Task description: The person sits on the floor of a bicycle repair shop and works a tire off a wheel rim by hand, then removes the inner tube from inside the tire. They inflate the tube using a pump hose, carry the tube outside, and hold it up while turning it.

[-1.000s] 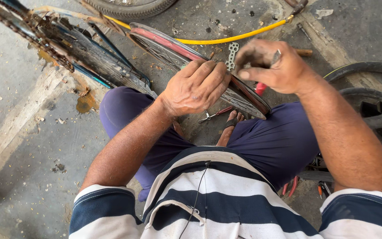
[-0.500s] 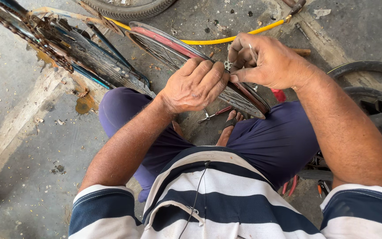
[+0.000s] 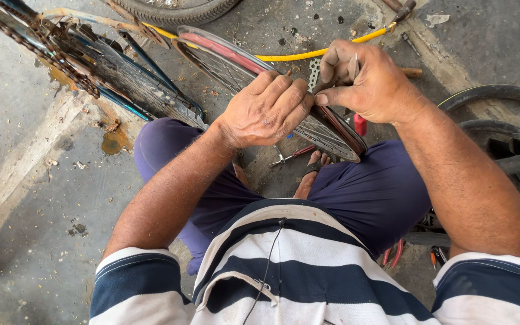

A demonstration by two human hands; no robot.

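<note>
Right grip (image 3: 362, 78) hiding small tool (image 3: 315, 73)

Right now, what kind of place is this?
Probably a bicycle repair spot on a bare concrete floor. A spoked wheel lies under the hands, a rusty chain and a tyre nearby, and pliers.

floor (image 3: 25, 198): grey stained concrete, pale strip running diagonally at left | yellow hose (image 3: 299, 55) lying across far side | tyre (image 3: 176, 9) at far edge | pliers (image 3: 290, 156) with red handles by the foot | black tyres (image 3: 495, 96) at right edge | rust-brown stain (image 3: 114, 143) left of centre | small debris scattered
</note>
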